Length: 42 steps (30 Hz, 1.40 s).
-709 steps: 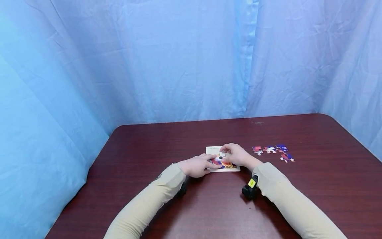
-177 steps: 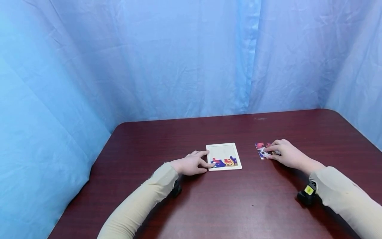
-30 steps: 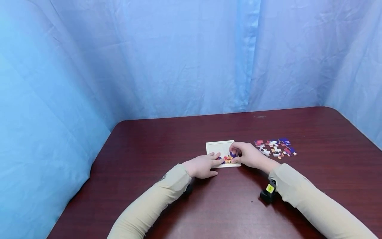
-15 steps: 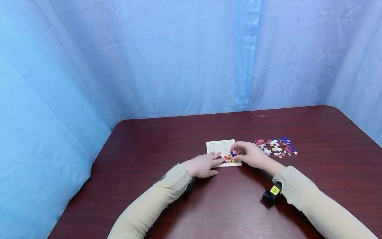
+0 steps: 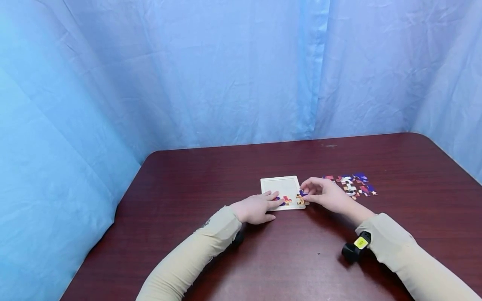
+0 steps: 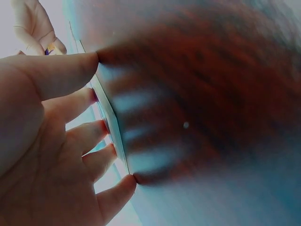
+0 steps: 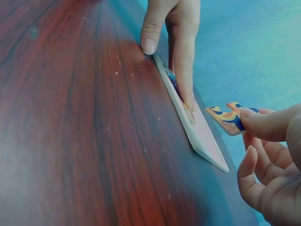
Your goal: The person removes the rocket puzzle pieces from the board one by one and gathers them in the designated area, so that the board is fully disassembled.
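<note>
My right hand [image 5: 328, 196] pinches a puzzle piece [image 7: 230, 117], yellow and dark blue, between thumb and fingers. In the right wrist view the piece is raised off the puzzle board [image 7: 207, 146], close to its right edge. The left hand [image 5: 256, 208] lies with spread, straight fingers over the lower left of the white-framed board [image 5: 279, 182]. Its fingertips touch the board and the red and yellow pieces [image 5: 287, 200] along the bottom row, and its thumb is at the near edge. Part of that row is hidden under the left fingers.
Several loose puzzle pieces [image 5: 359, 179], purple, red and white, lie grouped on the dark red wooden table [image 5: 211, 175] to the right of the board. The right hand partly covers this group. Pale blue curtains [image 5: 226, 75] hang behind and to the left of the table.
The right hand has lifted the yellow and blue piece from the board's lower right corner and moved right with it. A bare gap shows there. The left hand has stayed put over the last second.
</note>
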Available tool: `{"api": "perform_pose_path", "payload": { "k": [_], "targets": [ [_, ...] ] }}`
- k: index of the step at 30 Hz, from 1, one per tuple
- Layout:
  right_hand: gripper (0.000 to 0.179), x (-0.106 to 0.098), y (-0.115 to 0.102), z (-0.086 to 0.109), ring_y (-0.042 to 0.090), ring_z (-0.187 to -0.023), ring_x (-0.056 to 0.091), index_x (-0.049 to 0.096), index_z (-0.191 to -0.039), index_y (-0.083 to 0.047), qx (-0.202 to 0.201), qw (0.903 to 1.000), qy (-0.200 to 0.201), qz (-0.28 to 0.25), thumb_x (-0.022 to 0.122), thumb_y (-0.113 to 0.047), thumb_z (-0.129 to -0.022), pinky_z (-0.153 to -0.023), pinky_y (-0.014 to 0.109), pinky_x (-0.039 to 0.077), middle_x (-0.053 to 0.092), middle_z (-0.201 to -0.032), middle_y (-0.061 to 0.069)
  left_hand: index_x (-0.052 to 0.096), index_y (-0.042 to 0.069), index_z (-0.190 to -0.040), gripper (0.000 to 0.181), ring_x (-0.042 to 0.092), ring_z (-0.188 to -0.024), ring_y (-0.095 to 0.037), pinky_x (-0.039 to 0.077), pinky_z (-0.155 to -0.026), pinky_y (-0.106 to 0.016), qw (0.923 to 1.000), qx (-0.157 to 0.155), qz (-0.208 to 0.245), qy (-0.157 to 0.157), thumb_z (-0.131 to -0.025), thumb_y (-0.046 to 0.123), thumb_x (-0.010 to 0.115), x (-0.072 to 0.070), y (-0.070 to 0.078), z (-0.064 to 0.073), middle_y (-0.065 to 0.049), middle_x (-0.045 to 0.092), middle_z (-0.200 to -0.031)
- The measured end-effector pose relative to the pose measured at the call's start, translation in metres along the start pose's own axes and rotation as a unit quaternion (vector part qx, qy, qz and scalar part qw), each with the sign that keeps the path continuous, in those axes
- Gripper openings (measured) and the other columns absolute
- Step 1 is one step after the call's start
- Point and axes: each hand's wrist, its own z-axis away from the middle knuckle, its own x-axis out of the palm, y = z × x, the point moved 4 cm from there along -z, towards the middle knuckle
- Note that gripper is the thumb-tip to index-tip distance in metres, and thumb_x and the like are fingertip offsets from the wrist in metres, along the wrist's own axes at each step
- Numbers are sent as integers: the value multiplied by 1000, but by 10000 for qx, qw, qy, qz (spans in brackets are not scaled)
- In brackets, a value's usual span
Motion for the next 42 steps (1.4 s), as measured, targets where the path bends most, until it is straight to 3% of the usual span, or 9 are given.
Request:
{"api": "perform_pose_path", "payload": {
  "k": [12,21,33,37,42],
  "targets": [
    [13,-14,11,22,7,-71,55,65,-96,-2,-69,9988,-453,-196,69,-6,-84,-62,22,48,59,-79,4,34,22,-148,55,22,-145,-21,22,-115,-25,9999,80,-57,67,-97,30,52,1,4,-3,-5,24,-157],
    [11,-37,22,49,5,-72,56,64,-95,-4,-220,9996,-166,-80,68,-5,-85,-62,21,48,59,-80,-2,35,24,-148,53,23,-144,-18,24,-114,-27,9997,53,-206,127,-97,31,52,-2,7,-3,-2,26,-156],
    [16,-74,47,88,8,-69,59,63,-103,1,510,9978,163,-379,62,-8,-90,-59,24,50,63,-82,-7,34,26,-148,53,23,-144,-18,27,-113,-30,9997,50,-241,79,-98,31,51,-3,8,-1,-1,25,-156],
    [12,-83,56,99,6,-70,61,65,-102,-6,534,9962,269,-627,61,-4,-91,-58,23,50,65,-83,-12,34,27,-148,53,22,-144,-18,26,-114,-30,9996,37,-257,59,-98,32,51,-2,7,0,-1,24,-157],
    [20,-97,65,108,3,-72,62,66,-102,-15,500,9945,442,-807,58,0,-91,-59,21,50,66,-85,-13,34,27,-148,53,22,-144,-18,25,-114,-30,9998,-6,-186,58,-98,31,51,-1,6,0,-1,23,-157]
  ]
}}
